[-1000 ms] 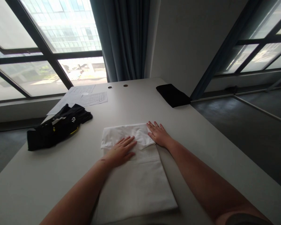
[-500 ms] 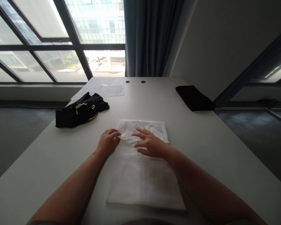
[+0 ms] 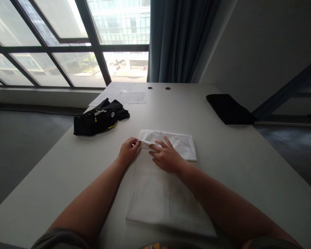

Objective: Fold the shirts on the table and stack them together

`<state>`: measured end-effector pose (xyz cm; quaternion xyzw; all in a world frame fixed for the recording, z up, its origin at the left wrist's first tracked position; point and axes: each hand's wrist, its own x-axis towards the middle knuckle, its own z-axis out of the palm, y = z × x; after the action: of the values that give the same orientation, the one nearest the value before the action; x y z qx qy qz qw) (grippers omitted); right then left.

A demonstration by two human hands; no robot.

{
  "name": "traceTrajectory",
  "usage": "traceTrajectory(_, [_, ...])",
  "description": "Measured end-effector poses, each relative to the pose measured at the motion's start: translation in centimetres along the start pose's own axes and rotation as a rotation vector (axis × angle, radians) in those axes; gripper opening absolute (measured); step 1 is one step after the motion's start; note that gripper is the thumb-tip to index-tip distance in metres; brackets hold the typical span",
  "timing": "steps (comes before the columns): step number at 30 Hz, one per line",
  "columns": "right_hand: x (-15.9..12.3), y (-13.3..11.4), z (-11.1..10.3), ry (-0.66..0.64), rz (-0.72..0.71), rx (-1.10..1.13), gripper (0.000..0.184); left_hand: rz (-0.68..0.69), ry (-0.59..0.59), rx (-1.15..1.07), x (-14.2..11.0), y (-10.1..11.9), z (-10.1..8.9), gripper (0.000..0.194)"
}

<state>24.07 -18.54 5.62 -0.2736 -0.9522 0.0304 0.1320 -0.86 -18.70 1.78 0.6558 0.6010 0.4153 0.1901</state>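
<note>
A white folded cloth, possibly a garment, lies flat on the table in front of me. Its far end is turned over toward me as a flap. At the flap's left corner my left hand pinches the edge between thumb and fingers, and the edge there is slightly raised. My right hand rests spread over the middle of the cloth, its fingertips at the flap's near edge. Part of the cloth is hidden under the right hand and forearm.
On the white table, a black bundle of fabric with white and yellow marks lies to the left. Papers are behind it. A flat black cloth sits at the right edge. Beyond are windows and a blue curtain.
The whole view has shifted, so things appear farther right. My left hand still grips the flap's corner, whose edge now looks raised and straighter. My right fingers have spread and moved up slightly over the flap.
</note>
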Motion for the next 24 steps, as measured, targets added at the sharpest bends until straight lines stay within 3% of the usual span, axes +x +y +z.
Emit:
traceTrajectory(5, [0.2, 0.5, 0.4, -0.091, 0.078, 0.006, 0.037, 0.008, 0.003, -0.084, -0.2, 0.7, -0.2, 0.025])
traceTrajectory(10, [0.5, 0.4, 0.9, -0.085, 0.131, 0.010, 0.047, 0.021, 0.003, -0.105, -0.3, 0.6, -0.2, 0.023])
traceTrajectory(16, [0.0, 1.1, 0.4, -0.049, 0.107, 0.017, 0.040, 0.091, 0.045, -0.023, -0.8, 0.4, -0.1, 0.004])
traceTrajectory(21, [-0.4, 1.4, 0.1, -0.083, 0.101, 0.030, 0.035, 0.246, -0.157, 0.212, -1.5, 1.3, -0.9, 0.015])
traceTrajectory(24, [-0.6, 1.5, 0.0, -0.023, -0.006, 0.040, 0.025, 0.275, -0.267, 0.379, -1.8, 1.8, -1.4, 0.012])
